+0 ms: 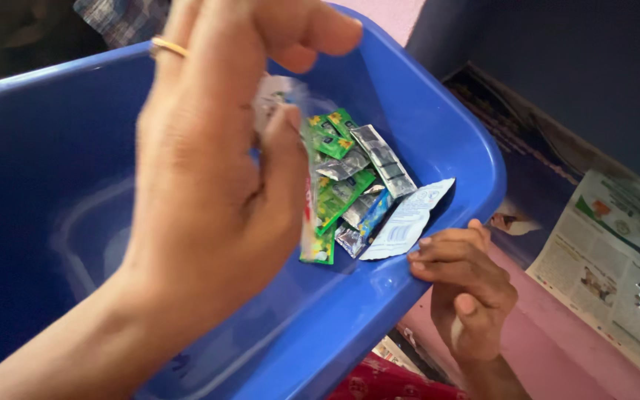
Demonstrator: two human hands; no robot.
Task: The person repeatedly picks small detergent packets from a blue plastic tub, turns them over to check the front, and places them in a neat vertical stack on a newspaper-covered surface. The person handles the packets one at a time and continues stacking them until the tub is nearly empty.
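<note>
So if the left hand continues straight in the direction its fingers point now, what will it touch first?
Probably the far wall of the blue tub, just above the pile of sachets. The left hand points up and right across the tub, but depth is unclear, so it may pass over the rim.

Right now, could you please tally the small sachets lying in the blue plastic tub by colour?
Green foil sachets: about 4
Silver foil sachets: about 3
Blue-and-silver sachet: 1
White paper-like sachet: 1
Total: about 9. They overlap in the blue plastic tub, and the left hand hides part of the pile.
</note>
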